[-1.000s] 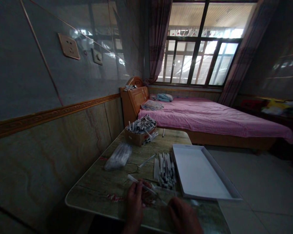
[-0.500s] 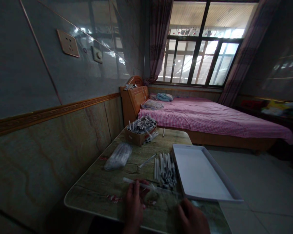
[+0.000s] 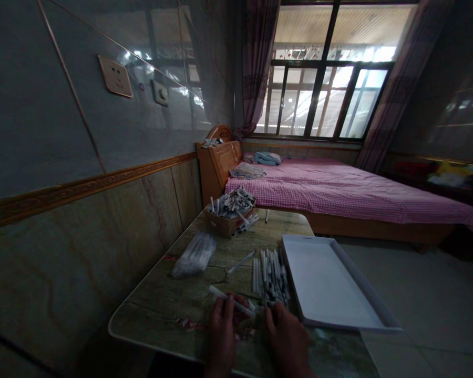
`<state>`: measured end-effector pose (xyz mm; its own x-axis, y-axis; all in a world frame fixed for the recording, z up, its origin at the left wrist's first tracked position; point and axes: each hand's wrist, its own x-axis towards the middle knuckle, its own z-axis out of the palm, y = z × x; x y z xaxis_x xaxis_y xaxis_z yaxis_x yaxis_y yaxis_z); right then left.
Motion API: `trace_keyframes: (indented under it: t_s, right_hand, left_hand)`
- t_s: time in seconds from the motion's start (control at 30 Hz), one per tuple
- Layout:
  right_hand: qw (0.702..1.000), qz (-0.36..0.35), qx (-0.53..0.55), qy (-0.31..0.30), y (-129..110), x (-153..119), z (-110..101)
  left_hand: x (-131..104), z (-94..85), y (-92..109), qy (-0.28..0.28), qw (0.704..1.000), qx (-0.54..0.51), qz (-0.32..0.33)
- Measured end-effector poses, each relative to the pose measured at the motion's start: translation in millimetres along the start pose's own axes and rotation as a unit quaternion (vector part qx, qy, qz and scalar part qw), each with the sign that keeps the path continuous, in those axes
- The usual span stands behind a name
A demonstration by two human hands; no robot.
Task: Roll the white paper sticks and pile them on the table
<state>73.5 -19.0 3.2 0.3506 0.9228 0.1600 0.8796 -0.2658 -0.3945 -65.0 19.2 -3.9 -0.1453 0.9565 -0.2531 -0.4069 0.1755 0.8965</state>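
Note:
My left hand (image 3: 222, 328) is closed around a white pen (image 3: 217, 292), which slants down to the right past its fingertips. Close by on the right, my right hand (image 3: 286, 336) has its fingers drawn together near the pen's lower end. Something pale and clear shows between the hands, too blurred to make out. Just beyond my right hand, a row of white and dark pens (image 3: 268, 270) lies side by side on the table (image 3: 150, 310). A single pen (image 3: 241, 262) rests left of that row.
A white shallow tray (image 3: 333, 283) stands at the table's right side. Farther back is a cardboard box (image 3: 223, 226) heaped with pens, some lying beside it. A clear plastic bag (image 3: 194, 255) lies at the left. A bed (image 3: 319, 189) stands beyond, with a wall alongside.
My right hand has come left, close to my left hand; the clear strip stretched between them no longer shows at that length. The view has shifted slightly.

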Motion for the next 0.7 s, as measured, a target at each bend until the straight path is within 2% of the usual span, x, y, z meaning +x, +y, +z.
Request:
trace_keyframes:
  t_s: [0.27, 0.4, 0.5, 0.57, 0.63, 0.7]
  right_hand:
    - [0.992, -0.01, 0.124, 0.009, 8.2, -4.7, 0.2]
    - [0.969, -0.029, 0.243, 0.012, 8.0, -3.2, -6.2]
    - [0.943, -0.056, 0.328, -0.004, 3.3, 1.1, -20.6]
    - [0.929, -0.074, 0.363, -0.003, -0.4, 2.6, -32.2]
    - [0.928, -0.108, 0.355, -0.019, -2.9, -0.1, -40.6]
    - [0.938, -0.148, 0.305, -0.069, -3.1, -8.6, -42.8]
  left_hand:
    - [-6.4, 3.4, 1.4, -0.044, 0.999, -0.015, 0.001]
    - [-6.2, 4.7, 3.4, -0.083, 0.996, -0.005, -0.008]
    - [-5.2, 0.7, 9.6, -0.141, 0.989, 0.052, -0.011]
    - [-8.4, -4.5, 15.9, -0.203, 0.971, 0.122, -0.018]
    - [-16.2, -10.6, 22.7, -0.271, 0.944, 0.185, -0.015]
    - [-27.3, -17.0, 29.4, -0.273, 0.939, 0.21, 0.01]
